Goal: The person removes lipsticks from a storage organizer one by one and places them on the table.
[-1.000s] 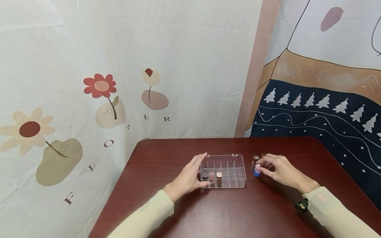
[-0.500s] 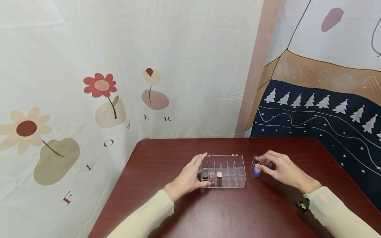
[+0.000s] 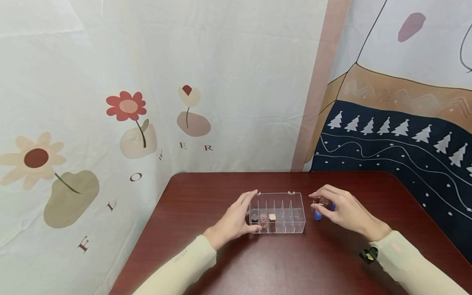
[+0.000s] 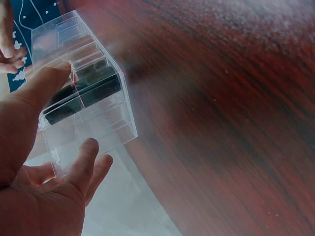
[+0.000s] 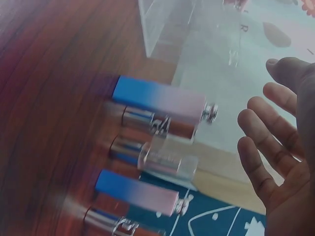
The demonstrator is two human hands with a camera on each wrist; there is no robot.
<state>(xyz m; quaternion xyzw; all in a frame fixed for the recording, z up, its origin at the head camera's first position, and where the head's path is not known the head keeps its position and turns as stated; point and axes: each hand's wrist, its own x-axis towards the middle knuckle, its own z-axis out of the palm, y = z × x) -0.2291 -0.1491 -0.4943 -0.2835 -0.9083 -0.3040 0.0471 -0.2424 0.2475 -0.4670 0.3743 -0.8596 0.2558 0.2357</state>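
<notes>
My left hand point(image 3: 230, 221) grips the left end of a clear divided box point(image 3: 300, 226), thumb at the front and fingers behind. Its front compartments hold a dark tube point(image 3: 254, 218), a reddish-topped tube point(image 3: 263, 220) and a cream-topped tube point(image 3: 272, 218). Over a group of standing lipsticks hovers my right hand point(image 3: 343, 208), thumb and fingers parted. In the right wrist view those fingers stay apart from a blue-and-pink lipstick point(image 5: 157, 98), a clear-capped tube point(image 5: 167, 160) and a second blue-and-pink lipstick point(image 5: 138, 191). From the head, the hand partly hides them.
A dark red wooden table point(image 3: 273, 262) bears everything. Behind it hang a pale flower-print curtain point(image 3: 239, 102) and a navy cloth with white trees point(image 3: 391, 143). More silver-based tubes point(image 5: 140, 118) stand among the lipsticks, to the right of the box.
My right hand has parted its thumb and fingers from the top of the front blue-and-pink lipstick and shifted slightly left above the group. The left hand and box stay put.
</notes>
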